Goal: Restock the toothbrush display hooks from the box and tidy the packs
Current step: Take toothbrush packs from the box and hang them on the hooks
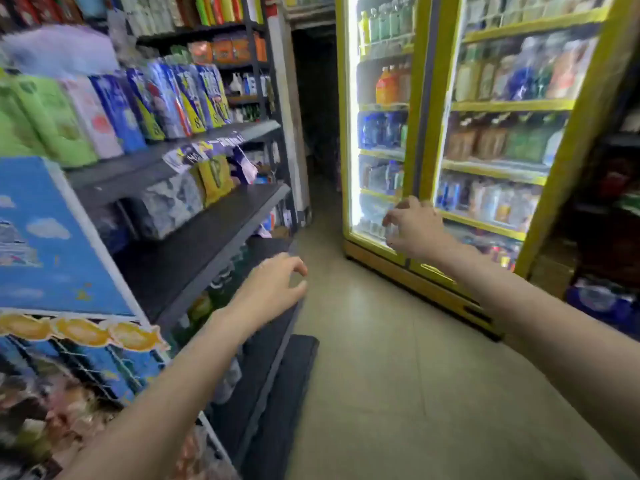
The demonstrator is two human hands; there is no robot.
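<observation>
The frame is blurred by motion. Both my arms stretch forward down a shop aisle. My left hand [273, 285] hovers in front of the dark shelving on the left, fingers loosely curled, holding nothing. My right hand [414, 225] is raised before the lit drinks fridge, fingers loosely bent, also holding nothing. No toothbrush packs, display hooks or box can be made out in this view.
Dark metal shelves [214, 223] on the left carry blue, green and pink packs. A blue display stand [52, 244] sits at near left. A yellow-framed glass-door fridge [426, 140] full of bottles stands on the right. Tiled floor [388, 375] runs between them toward a dark passage.
</observation>
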